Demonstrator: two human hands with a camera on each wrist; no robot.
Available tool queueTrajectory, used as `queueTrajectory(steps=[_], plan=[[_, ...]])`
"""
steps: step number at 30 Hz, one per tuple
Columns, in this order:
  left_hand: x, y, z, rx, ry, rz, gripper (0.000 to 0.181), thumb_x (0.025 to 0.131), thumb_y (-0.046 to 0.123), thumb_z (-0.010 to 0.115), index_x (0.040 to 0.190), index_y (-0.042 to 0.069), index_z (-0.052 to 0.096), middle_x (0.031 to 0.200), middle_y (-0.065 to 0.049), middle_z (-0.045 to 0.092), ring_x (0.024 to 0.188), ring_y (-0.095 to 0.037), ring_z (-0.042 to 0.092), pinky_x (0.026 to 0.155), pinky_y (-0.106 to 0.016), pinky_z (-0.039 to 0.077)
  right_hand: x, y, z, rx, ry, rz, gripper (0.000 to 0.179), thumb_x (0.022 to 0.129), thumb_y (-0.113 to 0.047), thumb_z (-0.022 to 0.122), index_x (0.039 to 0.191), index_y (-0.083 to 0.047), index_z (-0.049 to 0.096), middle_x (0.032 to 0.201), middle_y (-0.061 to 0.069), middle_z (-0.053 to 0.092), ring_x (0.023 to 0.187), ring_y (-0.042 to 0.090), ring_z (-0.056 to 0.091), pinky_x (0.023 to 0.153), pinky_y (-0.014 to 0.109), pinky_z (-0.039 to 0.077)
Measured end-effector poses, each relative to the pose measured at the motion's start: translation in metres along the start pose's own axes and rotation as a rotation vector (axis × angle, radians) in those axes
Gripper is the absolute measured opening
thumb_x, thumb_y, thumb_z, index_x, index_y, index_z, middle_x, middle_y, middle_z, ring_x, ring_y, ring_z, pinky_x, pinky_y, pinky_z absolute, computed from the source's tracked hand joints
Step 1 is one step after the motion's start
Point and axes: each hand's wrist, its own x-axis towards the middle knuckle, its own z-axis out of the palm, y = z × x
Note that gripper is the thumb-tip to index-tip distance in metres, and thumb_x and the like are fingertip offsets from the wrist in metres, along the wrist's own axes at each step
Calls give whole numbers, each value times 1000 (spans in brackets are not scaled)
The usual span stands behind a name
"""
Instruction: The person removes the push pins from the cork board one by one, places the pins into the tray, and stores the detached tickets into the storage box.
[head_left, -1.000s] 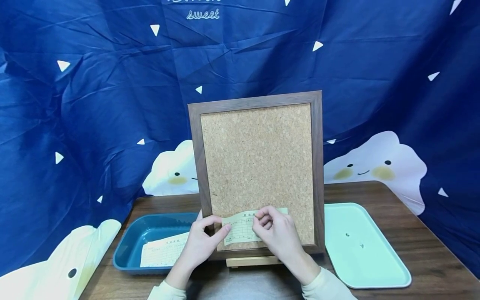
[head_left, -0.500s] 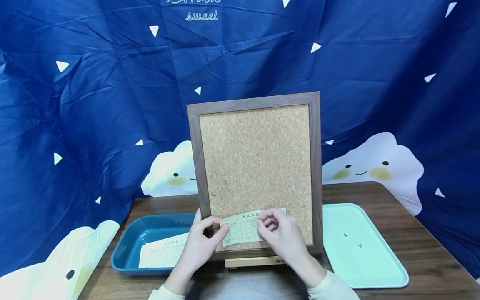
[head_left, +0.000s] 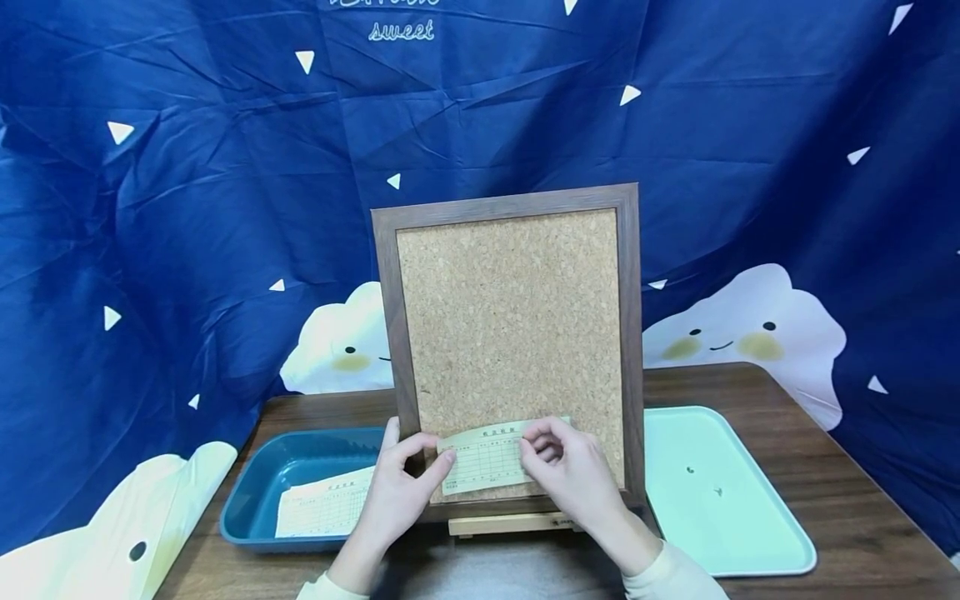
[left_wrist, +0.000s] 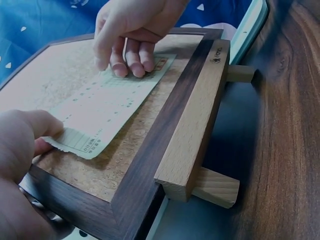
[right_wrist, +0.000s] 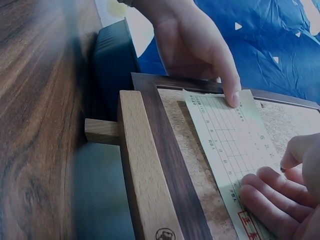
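Note:
A pale green printed receipt slip [head_left: 483, 458] lies against the lower part of the framed corkboard [head_left: 517, 325], its left end curling a little off the cork. At that end my left hand [head_left: 405, 475] pinches the slip between thumb and index finger. My right hand [head_left: 573, 471] is over the slip's right part, thumb and index fingertip together. A tiny dark pin-like thing [right_wrist: 283, 170] shows between them in the right wrist view; its tip is hidden. The other fingers of this hand are bent over the slip near its red stamp [right_wrist: 247, 225].
The board leans on a wooden easel [head_left: 510, 523]. To the left, a dark blue tray [head_left: 247, 500] holds white printed slips [head_left: 322, 504]. On the right is a mint green tray [head_left: 750, 533] with small dark bits [head_left: 717, 492]. A blue curtain [head_left: 487, 108] hangs behind the table.
My right hand has shifted slightly to the right along the slip. The left hand keeps its pinch on the left end. The whole view has drifted a little.

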Motion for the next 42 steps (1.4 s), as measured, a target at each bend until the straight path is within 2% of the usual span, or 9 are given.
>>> queueTrajectory(steps=[5,10,15,19,27,36,38,42], plan=[[0,1,-1,-10,0,-4,11,94,18,84,90,25,77,119,-1,49,103,-19,49,83,-32,46,0,1,-2,-24,4,-10,21,88,7,77,90,-13,72,77,-9,72,69,-6,61,61,20,57],[-1,2,-1,-20,7,4,14,94,16,84,88,26,76,119,0,49,103,-18,48,82,-31,46,-1,2,-5,-23,0,-2,21,88,6,76,91,-14,72,77,-10,72,69,-5,61,61,21,57],[-2,1,-2,-28,14,15,5,96,17,83,92,18,79,120,-3,49,102,-17,49,80,-30,47,-2,4,-6,-17,6,-19,22,87,7,77,91,-13,71,77,-7,73,69,-6,61,60,19,57],[-4,1,-4,-29,24,17,4,96,17,82,94,13,80,123,-4,50,104,-16,50,84,-30,47,-2,5,-7,-21,13,-42,22,87,8,77,90,-13,71,77,-7,73,69,-7,60,60,17,56],[-5,2,-7,12,39,4,9,97,20,81,94,13,79,133,-6,50,115,-21,49,93,-38,47,-3,6,-10,-34,12,-46,22,87,8,76,90,-14,71,78,-7,73,70,-7,61,60,16,55],[-6,3,-9,56,49,8,8,98,21,80,95,14,80,145,-11,47,140,-34,43,105,-56,43,-5,6,-13,-34,12,-31,24,86,9,76,90,-14,72,78,-8,73,70,-6,61,60,16,55],[-7,3,-10,56,51,9,6,98,19,80,95,14,80,145,-11,45,138,-32,43,105,-54,43,-5,7,-14,-40,11,-34,24,86,9,76,90,-14,71,78,-8,73,70,-7,61,60,16,55],[-7,3,-10,43,61,15,4,97,16,81,93,17,79,141,-10,42,126,-24,41,100,-40,44,-5,8,-16,-51,7,-47,23,87,8,75,89,-14,71,77,-9,72,69,-7,60,60,16,54]])
